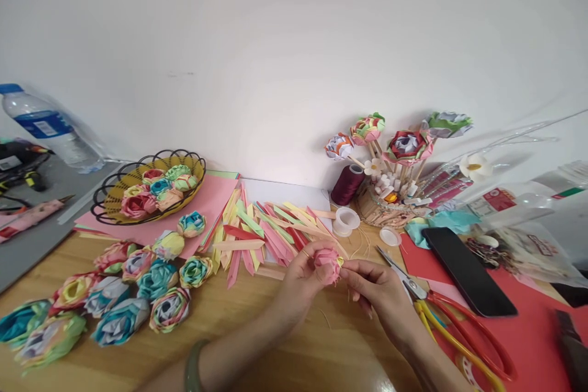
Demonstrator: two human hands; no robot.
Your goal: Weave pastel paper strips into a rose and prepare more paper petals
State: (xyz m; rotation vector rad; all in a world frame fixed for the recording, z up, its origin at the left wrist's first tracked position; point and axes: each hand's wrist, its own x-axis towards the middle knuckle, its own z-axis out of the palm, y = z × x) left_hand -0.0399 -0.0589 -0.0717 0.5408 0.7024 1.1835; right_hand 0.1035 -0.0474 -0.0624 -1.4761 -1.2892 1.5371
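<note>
Far left bottle (pixel 43 125), then loose paper flowers (pixel 157 280) on the bench (pixel 229 324), yellow basket (pixel 113 199) with more of them, pile of paper strips (pixel 271 229). Left hand (pixel 301 278) has fingers closed around the pink paper flower (pixel 327 264), held up over the bench, right of the strips. Right hand (pixel 379 285) has fingers bunched at the flower's right edge, can't tell what's pinched; scissors (pixel 416 286) and phone (pixel 468 272) further right.
</note>
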